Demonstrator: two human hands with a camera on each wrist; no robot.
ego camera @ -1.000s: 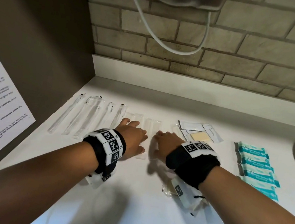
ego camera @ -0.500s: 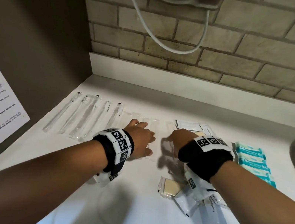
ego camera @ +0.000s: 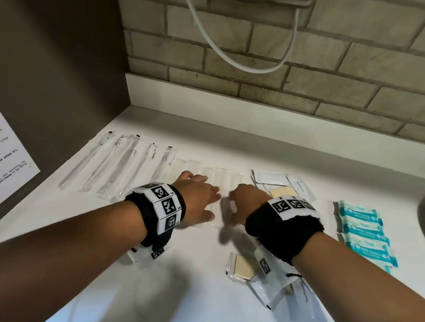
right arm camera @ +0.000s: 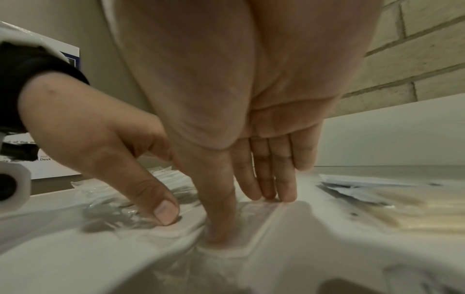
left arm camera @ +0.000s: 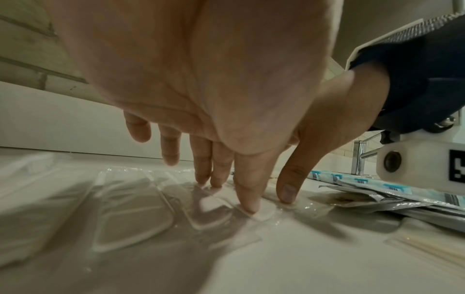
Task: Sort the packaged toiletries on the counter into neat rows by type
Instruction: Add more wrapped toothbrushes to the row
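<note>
Bare bench [ego camera: 180,310] lies open in front of the loose sachet pile [ego camera: 277,287], while toothbrush packets [ego camera: 120,168] and teal packets [ego camera: 362,233] crowd either flank beyond it.

Right hand [right arm camera: 251,123] presses straight fingertips [right arm camera: 221,236] onto a clear packet [right arm camera: 254,228].

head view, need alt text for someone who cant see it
Two hands, left hand and right hand, press flat clear packets on a white counter. Packaged toothbrushes lie in a row to the left, teal packets to the right, and loose sachets under the right wrist.
</note>
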